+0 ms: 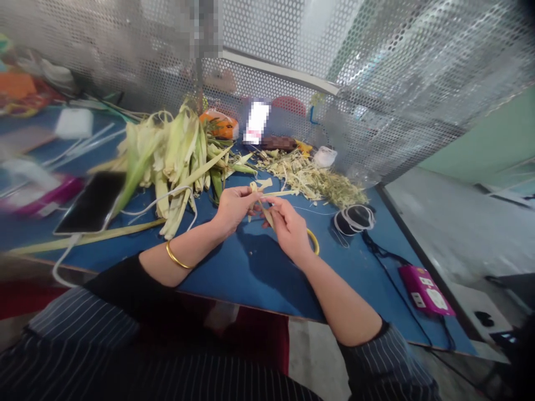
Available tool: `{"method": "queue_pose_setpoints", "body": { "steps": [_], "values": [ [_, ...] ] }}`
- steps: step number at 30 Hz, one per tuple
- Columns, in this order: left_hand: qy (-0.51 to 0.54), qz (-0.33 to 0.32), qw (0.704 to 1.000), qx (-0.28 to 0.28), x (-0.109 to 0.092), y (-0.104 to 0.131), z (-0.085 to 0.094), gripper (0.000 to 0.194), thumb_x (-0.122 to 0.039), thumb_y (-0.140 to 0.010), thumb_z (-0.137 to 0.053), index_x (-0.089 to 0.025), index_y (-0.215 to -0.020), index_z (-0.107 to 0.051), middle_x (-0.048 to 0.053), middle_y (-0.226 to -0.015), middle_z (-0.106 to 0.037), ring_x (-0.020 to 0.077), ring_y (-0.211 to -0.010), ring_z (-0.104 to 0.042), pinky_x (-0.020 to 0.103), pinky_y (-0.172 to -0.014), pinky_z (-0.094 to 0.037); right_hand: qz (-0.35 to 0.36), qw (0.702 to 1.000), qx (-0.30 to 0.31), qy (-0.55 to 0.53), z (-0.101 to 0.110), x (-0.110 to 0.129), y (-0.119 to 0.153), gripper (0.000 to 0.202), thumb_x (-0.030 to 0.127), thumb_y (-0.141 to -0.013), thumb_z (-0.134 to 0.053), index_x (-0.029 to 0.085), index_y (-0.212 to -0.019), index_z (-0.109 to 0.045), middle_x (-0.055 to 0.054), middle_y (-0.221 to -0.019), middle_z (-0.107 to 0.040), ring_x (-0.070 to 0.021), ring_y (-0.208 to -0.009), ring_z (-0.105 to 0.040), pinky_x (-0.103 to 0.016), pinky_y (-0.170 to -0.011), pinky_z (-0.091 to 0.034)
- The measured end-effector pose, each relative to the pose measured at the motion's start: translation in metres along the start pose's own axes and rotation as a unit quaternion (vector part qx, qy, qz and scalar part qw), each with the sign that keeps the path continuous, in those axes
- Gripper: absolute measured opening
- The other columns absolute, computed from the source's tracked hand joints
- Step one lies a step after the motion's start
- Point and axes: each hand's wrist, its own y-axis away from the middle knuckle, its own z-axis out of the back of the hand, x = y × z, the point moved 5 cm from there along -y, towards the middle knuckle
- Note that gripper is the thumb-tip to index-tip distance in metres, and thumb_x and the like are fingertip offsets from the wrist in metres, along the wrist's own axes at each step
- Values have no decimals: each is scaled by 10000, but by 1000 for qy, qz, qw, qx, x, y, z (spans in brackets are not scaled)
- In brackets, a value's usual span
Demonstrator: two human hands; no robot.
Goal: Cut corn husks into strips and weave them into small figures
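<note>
Over the middle of the blue table, my left hand pinches a pale yellow leaf strip that is folded or knotted at the fingertips. Close beside it, my right hand has its fingers closed on the same bundle, with one strip end running down inside the palm. Loose ends stick out above and to the right of the fingers. Part of the strip is hidden by the fingers. A thin white thread runs from near my right hand toward a black spool with white cord around it.
A heap of long pale-green leaves lies left of my hands. Leaf scraps spread behind them, below a perforated metal screen. A phone with a white cable lies left. A yellow ring shows beside my right wrist; a magenta packet lies right.
</note>
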Motion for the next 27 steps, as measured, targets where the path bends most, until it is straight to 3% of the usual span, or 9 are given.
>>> {"method": "queue_pose_setpoints", "body": {
  "steps": [3, 6, 12, 16, 21, 24, 27],
  "values": [
    [-44, -21, 998, 25, 1, -1, -2, 174, -289, -727, -674, -121, -681, -680, -5, -593, -610, 70, -471, -524, 177, -429, -416, 79, 994, 33, 66, 1, 8, 2, 245, 251, -930, -463, 256, -1108, -631, -41, -1084, -707, -171, -898, -681, -322, -830, -530],
    [-90, -29, 994, 63, 1, 2, -6, 179, -290, -740, -660, -127, -667, -671, -21, -562, -580, 59, -451, -495, 170, -421, -405, 132, 983, 30, 121, 4, 12, 3, 187, 236, -910, -518, 245, -1017, -671, -36, -1000, -722, -172, -912, -670, -308, -825, -521],
    [-121, 8, 976, 179, 2, 10, -20, 147, -226, -783, -587, -128, -724, -679, 25, -682, -668, 76, -526, -569, 163, -444, -429, 172, 951, -126, 225, 25, 15, 1, 135, 263, -897, -550, 233, -877, -680, -70, -979, -693, -204, -946, -628, -367, -877, -456],
    [-133, 19, 963, 233, 1, 13, -26, 184, -224, -821, -537, -125, -764, -682, 51, -754, -699, 71, -540, -577, 170, -476, -450, 92, 960, -94, 249, 26, 3, -6, 181, 285, -920, -488, 217, -856, -642, -47, -859, -688, -188, -816, -621, -324, -783, -439],
    [-155, 9, 959, 235, 1, 13, -26, 193, -271, -823, -564, -125, -791, -687, 48, -728, -692, 75, -537, -568, 173, -472, -434, -49, 977, -84, 192, 27, -14, -9, 202, 332, -866, -527, 199, -728, -593, -7, -679, -603, -147, -626, -514, -271, -615, -373],
    [-190, -31, 958, 213, 4, 13, -24, 177, -301, -760, -656, -135, -805, -699, 21, -657, -662, 97, -557, -594, 172, -464, -420, -98, 981, -81, 148, 24, -22, -10, 249, 365, -841, -547, 193, -661, -537, 31, -567, -508, -113, -536, -404, -255, -541, -307],
    [-179, -31, 969, 169, 8, 12, -22, 192, -296, -750, -676, -145, -865, -709, 15, -656, -663, 96, -529, -596, 167, -428, -388, -114, 982, -87, 123, 20, -26, -10, 253, 397, -841, -546, 188, -698, -558, 34, -575, -518, -107, -538, -405, -251, -532, -301]
  ]
}}
